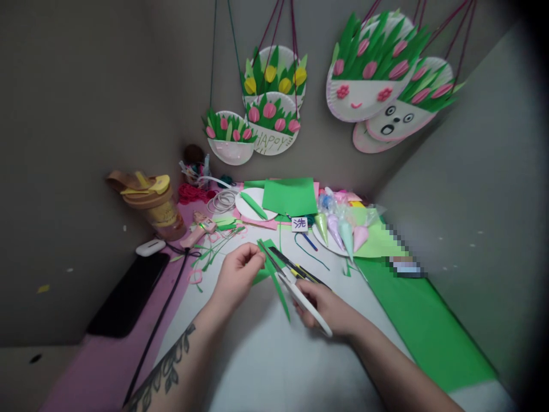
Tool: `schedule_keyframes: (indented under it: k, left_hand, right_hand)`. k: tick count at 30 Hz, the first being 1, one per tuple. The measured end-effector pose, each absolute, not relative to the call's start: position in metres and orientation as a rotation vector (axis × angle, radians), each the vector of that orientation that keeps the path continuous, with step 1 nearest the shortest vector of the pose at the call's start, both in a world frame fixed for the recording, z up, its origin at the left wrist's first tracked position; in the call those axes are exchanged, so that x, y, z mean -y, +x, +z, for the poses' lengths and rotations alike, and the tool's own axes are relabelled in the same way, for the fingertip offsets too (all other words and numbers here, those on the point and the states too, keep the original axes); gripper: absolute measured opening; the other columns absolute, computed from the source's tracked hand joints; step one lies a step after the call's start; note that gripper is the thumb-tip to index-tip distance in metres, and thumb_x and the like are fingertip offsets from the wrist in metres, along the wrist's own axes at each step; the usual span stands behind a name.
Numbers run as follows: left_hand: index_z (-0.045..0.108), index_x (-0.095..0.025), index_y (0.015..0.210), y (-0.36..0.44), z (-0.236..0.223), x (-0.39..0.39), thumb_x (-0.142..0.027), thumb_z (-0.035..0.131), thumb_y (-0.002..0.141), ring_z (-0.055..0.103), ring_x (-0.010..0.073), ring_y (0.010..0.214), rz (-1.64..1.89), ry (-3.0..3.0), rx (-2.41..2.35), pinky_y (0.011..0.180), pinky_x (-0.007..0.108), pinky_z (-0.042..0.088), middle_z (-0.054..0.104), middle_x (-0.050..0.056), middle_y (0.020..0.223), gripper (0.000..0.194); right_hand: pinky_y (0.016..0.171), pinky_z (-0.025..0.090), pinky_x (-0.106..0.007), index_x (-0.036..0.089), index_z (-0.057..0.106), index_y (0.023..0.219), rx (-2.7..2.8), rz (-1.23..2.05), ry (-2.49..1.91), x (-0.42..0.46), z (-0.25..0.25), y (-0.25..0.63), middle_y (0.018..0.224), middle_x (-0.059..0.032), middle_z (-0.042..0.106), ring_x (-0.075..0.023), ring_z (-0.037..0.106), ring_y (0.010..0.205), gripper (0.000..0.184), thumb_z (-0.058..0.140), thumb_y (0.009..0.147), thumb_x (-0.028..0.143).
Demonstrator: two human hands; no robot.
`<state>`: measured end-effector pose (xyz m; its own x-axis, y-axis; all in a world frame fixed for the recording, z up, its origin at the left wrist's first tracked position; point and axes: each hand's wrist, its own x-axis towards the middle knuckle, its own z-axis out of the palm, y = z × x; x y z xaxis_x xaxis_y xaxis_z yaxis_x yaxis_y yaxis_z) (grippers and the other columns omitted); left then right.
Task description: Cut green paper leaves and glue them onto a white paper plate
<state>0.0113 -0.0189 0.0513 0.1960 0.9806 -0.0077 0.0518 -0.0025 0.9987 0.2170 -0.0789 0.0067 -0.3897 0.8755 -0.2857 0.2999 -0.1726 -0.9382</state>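
White scissors (297, 292), one — right hand (328, 309); green paper (279, 290) — left hand (239, 272)

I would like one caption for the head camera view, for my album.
Left hand holds green paper, right hand holds scissors, beneath hanging paper-plate tulip decorations.

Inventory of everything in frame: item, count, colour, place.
Plate crafts: at least six, white and green, hanging
Cup: one, brown and yellow, back left
Yarn: uncounted, red, back left
Cable: one coil, white, back
Earbud case: one, white, left
Flat device: one, black, left
Gadget: one, pink, left
Scraps: many, green and pink, centre left
Plates: two, white, back
Filled bags: at least four, pastel, back right
Card: one, white, centre
Paper sheets: several, green, back and right
Cutter: at least one, black and yellow, centre
Scissors: one, white handle, centre
Paper piece: one, green, centre
Left hand: one, pinching paper piece
Right hand: one, gripping scissors
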Motion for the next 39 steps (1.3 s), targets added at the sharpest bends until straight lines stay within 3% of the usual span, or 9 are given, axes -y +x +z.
schedule_keyframes:
  k: [20,23,26,29,32,37,39]
  left_hand:
    - [0.049,-0.018,0.059,0.010,0.052,0.018,-0.029,0.055,0.072,0.032,0.0078,0.051,1.004,1.334,-1.077,0.049,0.021,0.025,0.040,-0.006,0.054,0.018]
    - [0.049,-0.018,0.060,0.010,0.052,0.018,-0.033,0.057,0.073,0.031,0.0074,0.049,1.001,1.312,-1.090,0.047,0.021,0.024,0.041,-0.006,0.054,0.021]
    - [0.050,-0.018,0.063,0.010,0.049,0.017,-0.037,0.059,0.074,0.030,0.0071,0.048,1.000,1.288,-1.086,0.046,0.021,0.023,0.041,-0.007,0.053,0.024]
    - [0.048,-0.019,0.065,0.011,0.044,0.014,-0.038,0.059,0.075,0.030,0.0064,0.047,0.989,1.246,-1.072,0.045,0.020,0.021,0.042,-0.007,0.054,0.024]
    - [0.044,-0.019,0.066,0.014,0.038,0.012,-0.036,0.058,0.075,0.028,0.0058,0.045,0.974,1.167,-1.064,0.043,0.019,0.018,0.039,-0.007,0.053,0.024]
    - [0.039,-0.020,0.067,0.020,0.031,0.013,-0.039,0.058,0.077,0.028,0.0058,0.045,0.962,1.132,-1.016,0.044,0.020,0.018,0.035,-0.008,0.053,0.029]
    - [0.039,-0.020,0.068,0.023,0.028,0.015,-0.042,0.058,0.079,0.029,0.0061,0.046,0.958,1.157,-0.983,0.045,0.020,0.020,0.035,-0.009,0.054,0.031]
  right_hand:
    - [0.050,0.032,-0.021,0.020,0.048,0.067,1.522,1.594,-1.376,0.077,0.006,0.220,0.060,0.0070,0.049,-0.0096,0.043,0.056,0.020,0.061,0.054,0.012]
    - [0.051,0.035,-0.022,0.020,0.049,0.071,1.458,1.460,-1.443,0.073,0.008,0.224,0.062,0.0059,0.051,-0.0110,0.046,0.057,0.019,0.061,0.057,0.018]
    - [0.058,0.041,-0.026,0.021,0.053,0.080,1.465,1.124,-1.618,0.065,0.006,0.237,0.069,0.0027,0.057,-0.0150,0.052,0.063,0.020,0.063,0.064,0.028]
    - [0.076,0.045,-0.035,0.019,0.060,0.097,1.611,0.635,-1.865,0.057,0.000,0.255,0.093,-0.0066,0.066,-0.0231,0.060,0.085,0.029,0.062,0.073,0.034]
    - [0.087,0.044,-0.041,0.015,0.063,0.108,1.759,0.418,-1.977,0.051,-0.008,0.272,0.108,-0.0138,0.065,-0.0294,0.059,0.100,0.036,0.058,0.079,0.036]
    - [0.093,0.040,-0.045,0.016,0.069,0.099,1.716,0.259,-1.882,0.052,-0.006,0.271,0.104,-0.0142,0.066,-0.0294,0.057,0.101,0.027,0.050,0.084,0.028]
    - [0.093,0.040,-0.043,0.019,0.070,0.092,1.631,0.361,-1.748,0.057,0.002,0.257,0.099,-0.0119,0.067,-0.0274,0.057,0.099,0.024,0.051,0.085,0.030]
